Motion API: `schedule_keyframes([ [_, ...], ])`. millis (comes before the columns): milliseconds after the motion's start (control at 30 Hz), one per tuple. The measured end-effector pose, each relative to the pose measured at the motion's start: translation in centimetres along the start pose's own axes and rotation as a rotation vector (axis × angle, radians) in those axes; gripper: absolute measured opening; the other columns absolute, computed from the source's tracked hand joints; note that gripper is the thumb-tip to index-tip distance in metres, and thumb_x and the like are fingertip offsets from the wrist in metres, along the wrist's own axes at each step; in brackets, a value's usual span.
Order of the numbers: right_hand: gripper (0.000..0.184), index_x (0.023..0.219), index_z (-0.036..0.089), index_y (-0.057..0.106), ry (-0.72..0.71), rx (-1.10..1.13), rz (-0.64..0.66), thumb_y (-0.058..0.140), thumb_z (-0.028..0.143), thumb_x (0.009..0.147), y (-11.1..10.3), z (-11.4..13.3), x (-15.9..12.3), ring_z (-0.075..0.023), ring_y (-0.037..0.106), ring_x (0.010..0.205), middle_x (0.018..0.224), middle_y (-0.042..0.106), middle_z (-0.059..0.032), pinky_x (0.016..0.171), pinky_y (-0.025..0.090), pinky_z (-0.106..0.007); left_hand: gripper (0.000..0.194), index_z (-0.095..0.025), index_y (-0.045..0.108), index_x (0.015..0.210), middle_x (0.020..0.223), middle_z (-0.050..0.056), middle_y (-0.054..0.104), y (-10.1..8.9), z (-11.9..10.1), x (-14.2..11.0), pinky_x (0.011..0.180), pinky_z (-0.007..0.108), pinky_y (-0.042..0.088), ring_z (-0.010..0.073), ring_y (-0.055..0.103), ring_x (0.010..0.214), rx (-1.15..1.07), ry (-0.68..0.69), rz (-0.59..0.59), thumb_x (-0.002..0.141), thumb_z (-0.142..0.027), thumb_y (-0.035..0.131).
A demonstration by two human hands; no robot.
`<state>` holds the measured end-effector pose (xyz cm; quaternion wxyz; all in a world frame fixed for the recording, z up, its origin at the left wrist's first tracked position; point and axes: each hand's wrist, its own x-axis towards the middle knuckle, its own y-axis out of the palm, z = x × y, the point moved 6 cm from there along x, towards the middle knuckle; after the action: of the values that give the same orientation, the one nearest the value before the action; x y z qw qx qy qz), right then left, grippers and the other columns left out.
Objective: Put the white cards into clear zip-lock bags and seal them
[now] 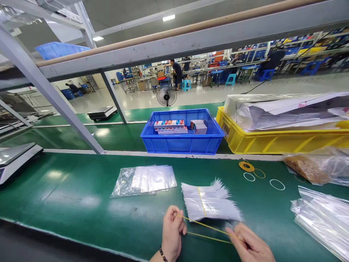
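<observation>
A yellow rubber band [208, 226] is stretched into a long loop between my two hands. My left hand [172, 229], with a dark beaded bracelet at the wrist, is closed on one end of it. The other end is pinched in my right hand [249, 242]. Just beyond the band lies a thick stack of clear plastic bags with white contents [218, 202], bound by another yellow rubber band [201, 201]. A small bit of clear plastic shows by my right fingertips; what it belongs to is unclear.
Flat clear bags [154, 179] lie left of the stack; more plastic bags [324, 218] lie at right. Loose rubber bands [247, 166] and a bag of bands [313, 167] are further back. Behind stand a blue bin [182, 143] with printed boxes and a yellow crate [283, 142]. A scale [20, 158] sits left.
</observation>
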<state>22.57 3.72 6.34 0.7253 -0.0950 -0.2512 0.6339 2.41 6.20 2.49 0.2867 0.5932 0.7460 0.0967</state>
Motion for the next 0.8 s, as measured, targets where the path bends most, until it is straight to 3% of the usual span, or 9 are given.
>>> schedule_keyframes([
  [67, 0.043, 0.052, 0.024, 0.024, 0.044, -0.037, -0.104, 0.049, 0.046, 0.078, -0.5, -1.0, 0.5, -0.0126, 0.034, 0.048, 0.055, 0.029, 0.0039, 0.047, 0.034, -0.026, 0.042, -0.018, 0.049, 0.076, 0.046, -0.012, 0.03, 0.5, -0.2, 0.7, 0.035, 0.015, 0.025, 0.0018, 0.021, 0.036, -0.028, 0.017, -0.009, 0.057, -0.048, 0.071],
  [167, 0.035, 0.061, 0.024, 0.036, 0.169, 0.039, -0.146, 0.052, 0.053, 0.074, -0.9, -2.6, 1.8, -0.0106, 0.034, 0.043, 0.055, 0.03, 0.0062, 0.042, 0.034, -0.024, 0.057, -0.02, 0.048, 0.1, 0.057, -0.01, 0.04, 1.1, -0.9, 1.8, 0.033, 0.015, 0.028, 0.0009, 0.028, 0.036, -0.023, 0.08, -0.024, 0.057, -0.047, 0.073],
  [267, 0.039, 0.083, 0.024, 0.042, 0.27, 0.234, -0.141, 0.057, 0.057, 0.068, -1.1, -3.5, 3.3, -0.0116, 0.046, 0.049, 0.061, 0.04, 0.0057, 0.046, 0.042, -0.023, 0.078, -0.021, 0.038, 0.122, 0.062, -0.009, 0.041, 1.5, -1.0, 2.8, 0.03, 0.015, 0.03, 0.0011, 0.03, 0.035, 0.048, 0.064, 0.012, 0.057, -0.051, 0.071],
  [400, 0.056, 0.099, 0.022, 0.047, 0.338, 0.341, -0.083, 0.063, 0.058, 0.06, -0.8, -3.9, 4.6, -0.0122, 0.048, 0.052, 0.062, 0.04, 0.0057, 0.05, 0.045, -0.024, 0.097, -0.02, 0.016, 0.137, 0.05, -0.012, 0.033, 1.8, -0.1, 4.0, 0.029, 0.015, 0.031, 0.0024, 0.023, 0.032, 0.174, -0.113, 0.204, 0.062, -0.058, 0.063],
  [500, 0.064, 0.108, 0.02, 0.049, 0.375, 0.332, -0.024, 0.063, 0.059, 0.06, -0.4, -4.6, 5.2, -0.012, 0.046, 0.049, 0.063, 0.041, 0.0051, 0.047, 0.043, -0.025, 0.086, -0.021, 0.029, 0.133, 0.051, -0.011, 0.037, 1.9, -0.2, 4.7, 0.029, 0.014, 0.03, 0.0014, 0.022, 0.032, 0.228, -0.181, 0.3, 0.063, -0.061, 0.06],
  [633, 0.074, 0.118, 0.02, 0.049, 0.401, 0.24, 0.038, 0.057, 0.065, 0.06, -0.4, -5.0, 6.7, -0.0112, 0.042, 0.042, 0.067, 0.053, 0.0018, 0.04, 0.04, -0.027, 0.067, -0.015, 0.054, 0.107, 0.052, -0.008, 0.042, 2.4, -1.3, 5.8, 0.028, 0.015, 0.032, 0.0009, 0.024, 0.032, 0.316, -0.15, 0.323, 0.063, -0.065, 0.056],
  [733, 0.073, 0.116, 0.017, 0.054, 0.438, 0.271, 0.161, 0.053, 0.066, 0.062, 0.1, -4.0, 8.5, -0.0135, 0.047, 0.044, 0.069, 0.061, -0.0017, 0.045, 0.043, -0.029, 0.063, -0.013, 0.057, 0.085, 0.044, -0.01, 0.036, 2.7, -1.7, 6.9, 0.027, 0.016, 0.03, 0.0013, 0.023, 0.029, 0.41, -0.149, 0.279, 0.059, -0.07, 0.054],
  [800, 0.064, 0.103, 0.017, 0.062, 0.456, 0.347, 0.235, 0.053, 0.066, 0.063, 0.5, -2.8, 9.7, -0.0173, 0.055, 0.056, 0.072, 0.065, -0.0039, 0.055, 0.046, -0.029, 0.061, -0.013, 0.056, 0.075, 0.04, -0.011, 0.034, 2.9, -1.7, 7.7, 0.027, 0.017, 0.029, 0.0016, 0.022, 0.027, 0.44, -0.164, 0.263, 0.057, -0.072, 0.054],
])
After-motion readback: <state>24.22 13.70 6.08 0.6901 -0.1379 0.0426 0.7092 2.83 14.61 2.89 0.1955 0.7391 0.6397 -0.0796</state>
